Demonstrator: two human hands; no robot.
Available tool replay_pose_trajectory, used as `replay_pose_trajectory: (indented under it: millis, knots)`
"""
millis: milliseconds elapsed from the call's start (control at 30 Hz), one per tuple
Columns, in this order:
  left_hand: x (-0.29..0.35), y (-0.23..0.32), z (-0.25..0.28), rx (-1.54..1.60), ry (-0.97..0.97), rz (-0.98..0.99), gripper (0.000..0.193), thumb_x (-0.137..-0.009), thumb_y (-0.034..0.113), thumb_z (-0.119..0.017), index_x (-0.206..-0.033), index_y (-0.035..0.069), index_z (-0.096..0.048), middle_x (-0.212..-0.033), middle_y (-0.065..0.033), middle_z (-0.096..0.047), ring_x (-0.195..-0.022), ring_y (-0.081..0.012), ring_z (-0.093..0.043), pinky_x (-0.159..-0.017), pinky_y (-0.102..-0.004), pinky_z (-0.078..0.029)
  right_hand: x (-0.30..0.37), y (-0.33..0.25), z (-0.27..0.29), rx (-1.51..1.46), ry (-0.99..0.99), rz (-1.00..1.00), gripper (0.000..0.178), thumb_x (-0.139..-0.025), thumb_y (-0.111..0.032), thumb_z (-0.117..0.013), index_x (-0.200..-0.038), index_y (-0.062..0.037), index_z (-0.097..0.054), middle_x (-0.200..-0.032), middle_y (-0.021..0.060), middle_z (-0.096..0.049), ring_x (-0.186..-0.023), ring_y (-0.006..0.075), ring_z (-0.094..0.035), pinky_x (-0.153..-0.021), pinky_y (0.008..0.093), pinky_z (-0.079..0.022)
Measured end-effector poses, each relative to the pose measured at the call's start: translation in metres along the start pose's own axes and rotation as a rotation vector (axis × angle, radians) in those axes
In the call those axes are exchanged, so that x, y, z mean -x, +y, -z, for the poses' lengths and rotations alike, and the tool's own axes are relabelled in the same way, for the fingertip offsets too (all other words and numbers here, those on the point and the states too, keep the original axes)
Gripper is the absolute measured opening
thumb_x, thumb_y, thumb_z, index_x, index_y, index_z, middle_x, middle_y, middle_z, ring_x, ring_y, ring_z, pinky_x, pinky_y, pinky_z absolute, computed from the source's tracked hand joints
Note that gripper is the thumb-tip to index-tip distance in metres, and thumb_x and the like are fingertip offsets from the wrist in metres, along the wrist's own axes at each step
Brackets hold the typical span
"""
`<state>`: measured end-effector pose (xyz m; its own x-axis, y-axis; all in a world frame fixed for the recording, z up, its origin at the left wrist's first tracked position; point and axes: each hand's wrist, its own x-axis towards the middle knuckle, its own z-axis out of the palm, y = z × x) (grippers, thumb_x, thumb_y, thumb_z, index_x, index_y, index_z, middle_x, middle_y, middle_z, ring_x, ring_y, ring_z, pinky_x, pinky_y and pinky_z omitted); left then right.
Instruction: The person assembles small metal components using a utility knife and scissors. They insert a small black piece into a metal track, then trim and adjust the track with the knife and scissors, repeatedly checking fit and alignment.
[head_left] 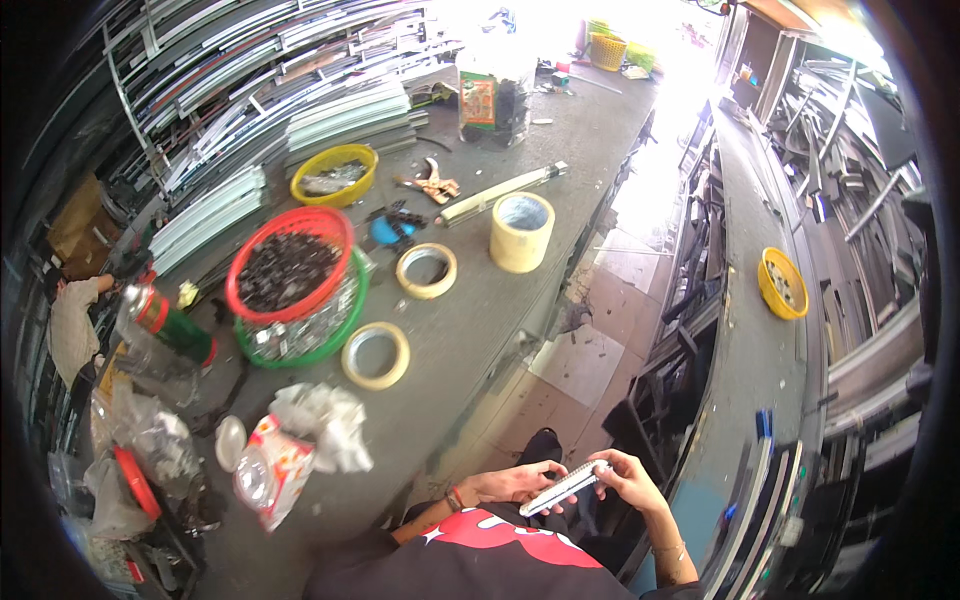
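Observation:
Close to my body, both hands hold a small white spiral notepad (560,490), tilted with its coiled edge on the upper side. My left hand (520,484) grips its left part, with fingers along the back and underside. At the upper right end, my right hand (630,482) has its thumb and fingers closed on the pad. What is on its pages cannot be made out. Left of my hands, a grey workbench carries a roll of tape (376,356), another tape roll (427,271) and a wide roll of film (521,232).
A red basket of dark small parts (290,218) sits on a green basket (305,350). A crumpled plastic bag (325,425) and a green spray can (170,325) lie nearer. Across the tiled aisle (580,370), a yellow basket (782,283) stands on another bench. Racks hold long profiles.

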<state>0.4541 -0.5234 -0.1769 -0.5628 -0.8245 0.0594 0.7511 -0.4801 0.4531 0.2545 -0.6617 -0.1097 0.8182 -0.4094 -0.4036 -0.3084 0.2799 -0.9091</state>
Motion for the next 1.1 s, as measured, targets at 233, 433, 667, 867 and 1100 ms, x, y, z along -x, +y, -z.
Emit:
replay_pose_trajectory:
  millis: [233,433,667,867,1100]
  knots:
    - [-0.181,0.123,0.084,-0.569,0.155,-0.288,0.055,-0.090,0.036,-0.051,-0.131,0.005,-0.031,-0.112,-0.0077,-0.049,-0.089,-0.0155,-0.053,-0.078,-0.0302,-0.045,-0.104,-0.049,0.144,-0.633,0.038,0.095,0.019,-0.087,-0.009,-0.055,-0.100,-0.0026,-0.042,-0.093,0.0133,-0.056,-0.073,0.0219,-0.060,-0.062,0.0308,-0.051]
    - [-0.304,0.213,0.114,-0.849,0.476,-0.429,0.022,-0.092,0.019,-0.050,-0.105,0.002,-0.049,-0.082,-0.0021,-0.054,-0.068,-0.0078,-0.051,-0.058,-0.0238,-0.045,-0.186,-0.109,0.246,-0.463,-0.005,0.011,0.020,-0.088,-0.005,-0.051,-0.104,-0.0043,-0.038,-0.097,0.0141,-0.056,-0.082,0.0247,-0.061,-0.069,0.0355,-0.052]
    - [-0.387,0.334,0.179,-0.621,0.712,-0.470,0.018,-0.088,0.013,-0.052,-0.103,0.002,-0.050,-0.071,-0.0019,-0.054,-0.051,-0.0043,-0.047,-0.042,-0.0189,-0.038,-0.301,-0.181,0.403,0.526,-0.173,0.097,0.032,-0.090,-0.021,-0.053,-0.112,0.0018,-0.050,-0.097,0.0129,-0.061,-0.087,0.0200,-0.060,-0.077,0.0309,-0.047]
    - [-0.491,0.488,0.226,-0.297,0.723,-0.587,0.016,-0.084,0.016,-0.050,-0.098,0.007,-0.049,-0.070,-0.0034,-0.056,-0.041,-0.0045,-0.044,-0.032,-0.0173,-0.032,-0.418,-0.265,0.524,0.936,-0.360,0.103,0.035,-0.089,-0.026,-0.051,-0.112,0.0003,-0.050,-0.095,0.0176,-0.060,-0.089,0.0291,-0.060,-0.078,0.0360,-0.047]
    - [-0.543,0.622,0.242,-0.223,0.846,-0.901,0.012,-0.083,0.018,-0.050,-0.087,0.010,-0.042,-0.069,-0.0019,-0.046,-0.039,-0.0079,-0.040,-0.031,-0.0205,-0.031,-0.598,-0.402,0.622,0.855,-0.413,0.311,0.029,-0.088,-0.019,-0.054,-0.109,0.0003,-0.055,-0.092,0.0158,-0.063,-0.086,0.0261,-0.062,-0.075,0.0340,-0.048]
